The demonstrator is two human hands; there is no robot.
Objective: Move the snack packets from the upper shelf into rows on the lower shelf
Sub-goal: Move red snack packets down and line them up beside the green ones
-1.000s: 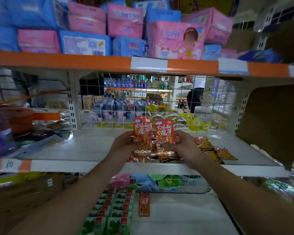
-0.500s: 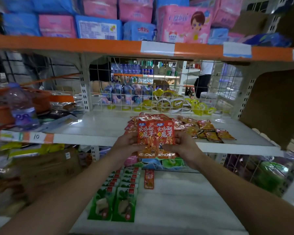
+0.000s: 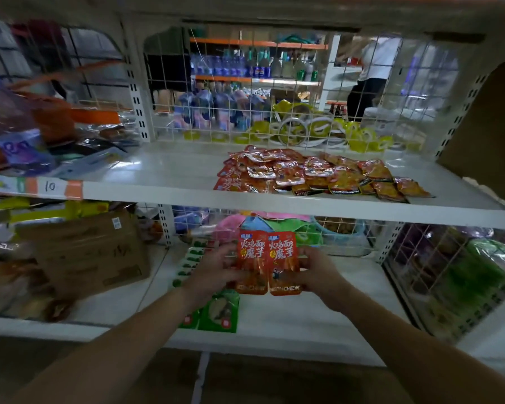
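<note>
Left hand (image 3: 213, 272) and right hand (image 3: 318, 277) grip two red snack packets (image 3: 254, 258) side by side.

The red packets (image 3: 267, 258) cover most of the fingers (image 3: 226, 252) of the left hand (image 3: 213, 272) and right hand (image 3: 321, 275); whether more packets lie behind the front two cannot be told. The left hand and forearm hide much of the green packets (image 3: 217, 314) on the lower shelf (image 3: 318, 322). Print on the heap (image 3: 312, 173) on the upper shelf (image 3: 158, 173) is too small to read. The bottle (image 3: 15, 135) and cardboard box (image 3: 91, 252) at the left are blurred. A person (image 3: 370, 74) beyond the wire grid is hidden above the shoulders.
</note>
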